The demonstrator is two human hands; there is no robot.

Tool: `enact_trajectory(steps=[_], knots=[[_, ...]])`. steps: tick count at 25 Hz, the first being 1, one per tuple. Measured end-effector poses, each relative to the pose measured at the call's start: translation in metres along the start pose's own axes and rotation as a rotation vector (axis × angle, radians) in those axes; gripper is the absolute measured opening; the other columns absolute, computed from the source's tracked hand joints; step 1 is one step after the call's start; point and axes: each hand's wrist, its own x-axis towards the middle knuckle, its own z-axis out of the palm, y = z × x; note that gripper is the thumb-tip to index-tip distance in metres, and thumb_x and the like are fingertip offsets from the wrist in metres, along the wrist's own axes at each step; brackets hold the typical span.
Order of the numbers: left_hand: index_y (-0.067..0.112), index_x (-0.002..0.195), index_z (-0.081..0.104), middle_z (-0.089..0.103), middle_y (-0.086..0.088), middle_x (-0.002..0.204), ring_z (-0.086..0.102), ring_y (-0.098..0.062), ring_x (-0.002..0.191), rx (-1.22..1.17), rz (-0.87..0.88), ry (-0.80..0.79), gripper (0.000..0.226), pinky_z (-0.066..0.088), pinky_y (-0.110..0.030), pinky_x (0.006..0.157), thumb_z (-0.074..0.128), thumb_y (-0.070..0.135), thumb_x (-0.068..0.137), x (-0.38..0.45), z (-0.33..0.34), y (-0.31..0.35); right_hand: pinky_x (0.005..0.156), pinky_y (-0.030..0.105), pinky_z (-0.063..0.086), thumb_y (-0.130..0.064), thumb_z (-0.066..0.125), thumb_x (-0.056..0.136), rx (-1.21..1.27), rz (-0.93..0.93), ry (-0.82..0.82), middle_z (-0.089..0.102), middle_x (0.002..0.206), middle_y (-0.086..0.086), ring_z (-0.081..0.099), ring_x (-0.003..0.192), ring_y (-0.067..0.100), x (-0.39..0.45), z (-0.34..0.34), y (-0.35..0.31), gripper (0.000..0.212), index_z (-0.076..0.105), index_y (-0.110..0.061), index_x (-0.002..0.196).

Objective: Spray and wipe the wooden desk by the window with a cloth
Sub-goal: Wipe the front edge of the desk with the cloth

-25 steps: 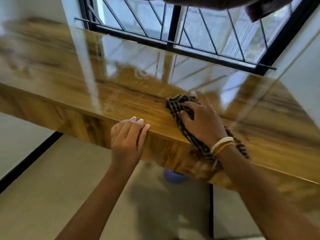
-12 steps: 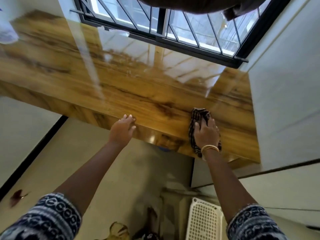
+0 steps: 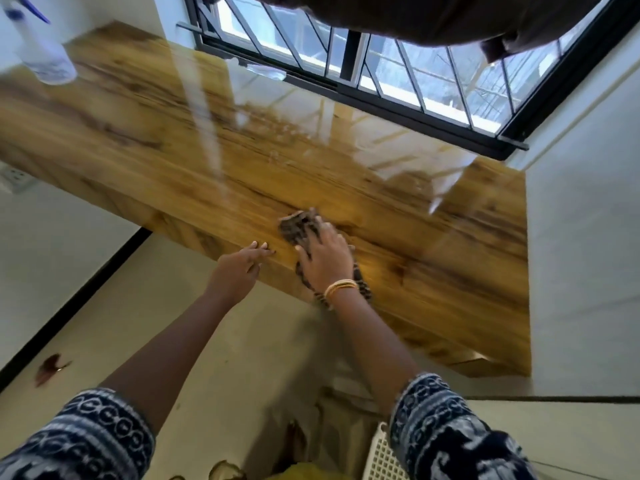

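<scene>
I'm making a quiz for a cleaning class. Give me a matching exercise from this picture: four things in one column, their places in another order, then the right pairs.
Things:
1. clear plastic spray bottle
2. dark checked cloth
3. left hand
4. white plastic lattice basket

Places:
A. on the floor, at the bottom edge of the view
B. under the right hand
C. far left end of the glossy wooden desk
D. at the desk's front edge

Pairs: 1-C, 2-B, 3-D, 4-A

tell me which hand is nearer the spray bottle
The left hand. It rests at the desk's front edge, closer to the spray bottle at the far left corner. The right hand presses the checked cloth just beyond it, farther right.
</scene>
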Motion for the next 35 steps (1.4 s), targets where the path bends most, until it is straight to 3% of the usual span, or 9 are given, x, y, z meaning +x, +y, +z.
enact_trajectory(steps=[5,10,14,18,20,22,30,33,35], knots=[[0.024,0.128,0.064,0.060,0.001,0.135,0.044,-0.013,0.136,0.039,0.111,0.018,0.048,0.044,-0.036,0.107,0.052,-0.003,0.090,-0.004,0.004,0.000,0.113,0.049,0.032,-0.045,0.041,0.100,0.057,0.519,0.184,0.035,0.155,0.016,0.034,0.141,0.034,-0.040,-0.012,0.109,0.056,0.048,-0.009,0.143],[0.021,0.130,0.062,0.062,0.001,0.132,0.051,-0.016,0.131,0.146,0.219,-0.047,0.051,0.051,-0.044,0.097,0.057,-0.001,0.085,0.002,-0.003,-0.009,0.119,0.048,0.019,-0.045,0.033,0.101,0.166,0.903,0.145,0.018,0.161,0.018,0.018,0.148,0.035,-0.004,-0.014,0.057,0.063,0.032,-0.006,0.151],[0.015,0.145,0.043,0.047,-0.007,0.147,0.041,-0.024,0.139,0.142,0.107,0.050,0.058,0.039,-0.047,0.110,0.053,0.000,0.089,0.011,-0.030,-0.041,0.118,0.050,0.020,-0.045,0.034,0.101,0.127,0.545,0.062,0.020,0.160,0.021,0.020,0.147,0.038,0.064,0.001,-0.047,0.061,0.038,-0.006,0.149],[0.015,0.152,0.027,0.022,-0.006,0.161,0.017,-0.024,0.149,0.327,-0.070,0.151,0.057,0.020,-0.052,0.118,0.044,0.014,0.098,0.028,-0.068,-0.091,0.119,0.049,0.020,-0.042,0.032,0.103,0.072,-0.031,0.003,0.020,0.161,0.015,0.020,0.147,0.035,0.098,0.019,-0.152,0.055,0.036,-0.013,0.150],[0.012,0.150,0.031,0.025,-0.009,0.160,0.019,-0.026,0.149,0.382,-0.010,0.139,0.053,0.017,-0.053,0.119,0.043,0.018,0.099,0.046,-0.080,-0.099,0.119,0.046,0.024,-0.042,0.034,0.102,0.033,-0.243,-0.038,0.025,0.161,0.009,0.024,0.147,0.030,0.110,0.021,-0.164,0.054,0.038,-0.017,0.150],[0.012,0.149,0.033,0.027,-0.009,0.159,0.020,-0.026,0.148,0.406,0.042,0.109,0.052,0.015,-0.052,0.119,0.042,0.022,0.100,0.068,-0.084,-0.097,0.117,0.046,0.027,-0.044,0.036,0.101,0.043,-0.250,-0.026,0.031,0.158,0.006,0.030,0.145,0.028,0.126,0.021,-0.142,0.053,0.041,-0.021,0.149],[0.013,0.148,0.036,0.024,-0.008,0.160,0.022,-0.024,0.148,0.384,0.189,-0.042,0.052,0.015,-0.051,0.119,0.045,0.029,0.099,0.131,-0.071,-0.079,0.113,0.050,0.030,-0.040,0.040,0.101,0.074,0.689,0.189,0.035,0.155,0.016,0.031,0.142,0.035,0.103,-0.011,0.068,0.051,0.049,-0.010,0.142],[0.009,0.147,0.037,0.024,-0.010,0.160,0.023,-0.025,0.148,0.369,0.175,-0.028,0.054,0.017,-0.051,0.118,0.048,0.028,0.098,0.143,-0.072,-0.081,0.117,0.050,0.022,-0.039,0.036,0.101,0.131,1.039,0.245,0.028,0.158,0.017,0.024,0.145,0.036,0.116,-0.013,0.050,0.055,0.042,-0.009,0.146],[0.007,0.146,0.040,0.028,-0.012,0.158,0.026,-0.027,0.146,0.371,0.160,-0.006,0.054,0.019,-0.051,0.118,0.051,0.027,0.097,0.150,-0.074,-0.082,0.118,0.049,0.020,-0.040,0.033,0.101,0.182,1.097,0.211,0.024,0.160,0.017,0.021,0.146,0.037,0.156,-0.022,0.009,0.060,0.034,-0.006,0.150]])
